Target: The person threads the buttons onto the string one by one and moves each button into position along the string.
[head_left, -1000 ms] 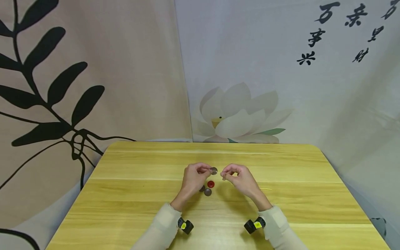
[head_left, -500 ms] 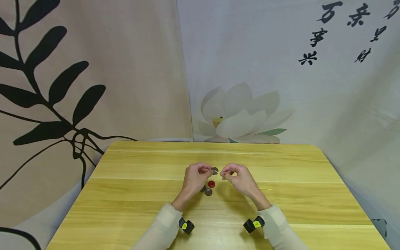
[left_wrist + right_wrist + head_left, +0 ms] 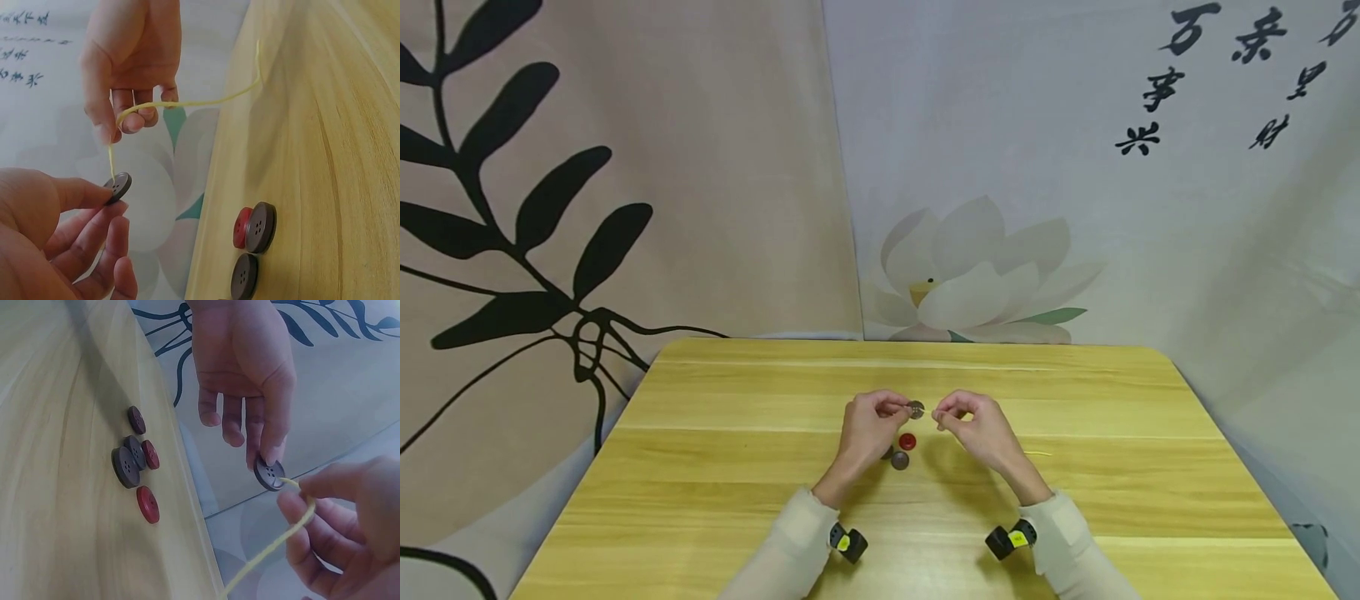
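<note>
One dark button [image 3: 120, 186]: just below and right of centre in the head view, its holed face turned toward the right hand [image 3: 973, 423].
Left grip: thumb and finger of the left hand [image 3: 871, 423] pinch the rim, as they did half a second ago.
Right grip: fingertips pinch the yellow thread [image 3: 200, 102] just beside the button.
Change: the right fingertips sit slightly farther to the right than half a second ago, and a short yellow stretch now shows across the gap in the head view.
Thread: one end meets the button face at its holes; whether it passes right through I cannot tell. The tail hangs free toward the bottom centre of the right wrist view.
Loose buttons [image 3: 126, 467]: five, dark and red, left of centre in that view, lying on the table [image 3: 737, 517]; those visible from the head have not shifted.
</note>
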Motion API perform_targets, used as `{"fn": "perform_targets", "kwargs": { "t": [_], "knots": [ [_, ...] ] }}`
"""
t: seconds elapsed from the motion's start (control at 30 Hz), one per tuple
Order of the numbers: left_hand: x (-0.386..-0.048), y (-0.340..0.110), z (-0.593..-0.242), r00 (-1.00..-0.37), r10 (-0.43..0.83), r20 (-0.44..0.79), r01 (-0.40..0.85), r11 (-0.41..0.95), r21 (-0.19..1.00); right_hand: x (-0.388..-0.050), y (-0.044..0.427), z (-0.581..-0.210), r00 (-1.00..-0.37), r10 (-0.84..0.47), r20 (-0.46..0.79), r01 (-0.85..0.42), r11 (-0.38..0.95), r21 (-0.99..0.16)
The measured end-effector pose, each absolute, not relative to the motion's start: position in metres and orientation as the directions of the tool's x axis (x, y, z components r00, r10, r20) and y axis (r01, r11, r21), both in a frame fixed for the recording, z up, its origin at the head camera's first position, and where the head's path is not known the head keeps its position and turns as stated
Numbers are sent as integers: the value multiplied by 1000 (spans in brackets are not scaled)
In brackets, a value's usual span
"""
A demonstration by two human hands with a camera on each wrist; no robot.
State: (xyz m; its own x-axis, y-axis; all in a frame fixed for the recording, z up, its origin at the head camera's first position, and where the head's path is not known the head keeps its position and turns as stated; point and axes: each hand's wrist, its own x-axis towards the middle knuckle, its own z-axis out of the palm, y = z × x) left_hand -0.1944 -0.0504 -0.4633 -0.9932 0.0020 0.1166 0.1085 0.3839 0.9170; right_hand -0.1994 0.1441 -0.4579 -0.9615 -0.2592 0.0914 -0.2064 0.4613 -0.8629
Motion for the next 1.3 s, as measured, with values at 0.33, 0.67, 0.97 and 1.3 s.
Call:
{"fn": "perform_targets", "kwargs": {
  "t": [0.33,0.67,0.97,1.3],
  "knots": [
    [-195,-49,-463,-991,2,135,126,378,917,-200,141,-458,-959,-266,94,-206,434,-877],
    [-193,-48,-464,-992,8,124,117,376,919,-200,139,-458,-963,-250,104,-211,451,-867],
    [-193,-47,-463,-992,11,122,118,370,921,-199,136,-458,-966,-230,114,-214,473,-855],
    [-192,-47,-463,-992,7,125,119,362,924,-197,132,-457,-972,-196,133,-212,471,-856]
  ]
}}
